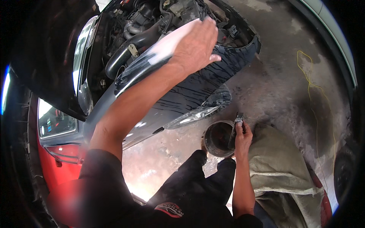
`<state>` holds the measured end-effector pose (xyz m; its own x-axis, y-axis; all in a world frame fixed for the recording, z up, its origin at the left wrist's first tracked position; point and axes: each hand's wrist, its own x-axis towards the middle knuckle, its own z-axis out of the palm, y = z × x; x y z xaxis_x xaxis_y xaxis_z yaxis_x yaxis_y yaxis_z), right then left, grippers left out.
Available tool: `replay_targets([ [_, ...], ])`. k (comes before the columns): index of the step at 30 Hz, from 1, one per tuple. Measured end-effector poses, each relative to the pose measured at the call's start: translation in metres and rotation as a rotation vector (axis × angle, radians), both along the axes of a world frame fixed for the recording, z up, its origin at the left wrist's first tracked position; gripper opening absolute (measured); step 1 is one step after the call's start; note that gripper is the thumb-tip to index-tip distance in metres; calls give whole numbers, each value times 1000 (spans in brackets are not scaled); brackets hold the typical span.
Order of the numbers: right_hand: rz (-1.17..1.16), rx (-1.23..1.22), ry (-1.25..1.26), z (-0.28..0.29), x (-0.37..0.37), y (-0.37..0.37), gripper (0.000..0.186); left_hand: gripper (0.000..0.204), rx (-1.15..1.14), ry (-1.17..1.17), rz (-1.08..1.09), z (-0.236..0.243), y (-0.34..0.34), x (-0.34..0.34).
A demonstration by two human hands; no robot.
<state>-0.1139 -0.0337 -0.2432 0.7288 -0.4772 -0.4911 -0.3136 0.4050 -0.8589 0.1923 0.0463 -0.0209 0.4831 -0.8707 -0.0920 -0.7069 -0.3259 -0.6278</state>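
Note:
My left hand [195, 45] lies flat on the car's front fender [175, 95], palm down with the thumb held apart. It rests at the far end of a pale whitish patch [167, 47] along the fender's upper edge. Dark wet streaks run down the grey panel beside it. Lower down, my right hand [243, 138] grips a dark, flat, long block [231, 137], its upper end smeared with something pale. The block is upright at the right rim of a round dark bucket [207, 137] on the floor; whether it touches the rim, I cannot tell.
The open engine bay [144, 22] lies beyond the fender, under a raised hood [42, 49]. A headlight [195, 116] sits below the fender. Khaki cloth [279, 155] covers something right of the bucket. A yellow cord [310, 81] trails over the floor. Another vehicle [334, 26] edges the right.

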Motion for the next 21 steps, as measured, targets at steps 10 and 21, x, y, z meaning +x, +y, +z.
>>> replay_targets([
  [10,2,-167,-174,98,58,-51,36,68,-55,315,-152,23,33,-43],
  [21,317,-539,-223,199,254,-75,49,80,-288,122,122,63,104,-27],
])
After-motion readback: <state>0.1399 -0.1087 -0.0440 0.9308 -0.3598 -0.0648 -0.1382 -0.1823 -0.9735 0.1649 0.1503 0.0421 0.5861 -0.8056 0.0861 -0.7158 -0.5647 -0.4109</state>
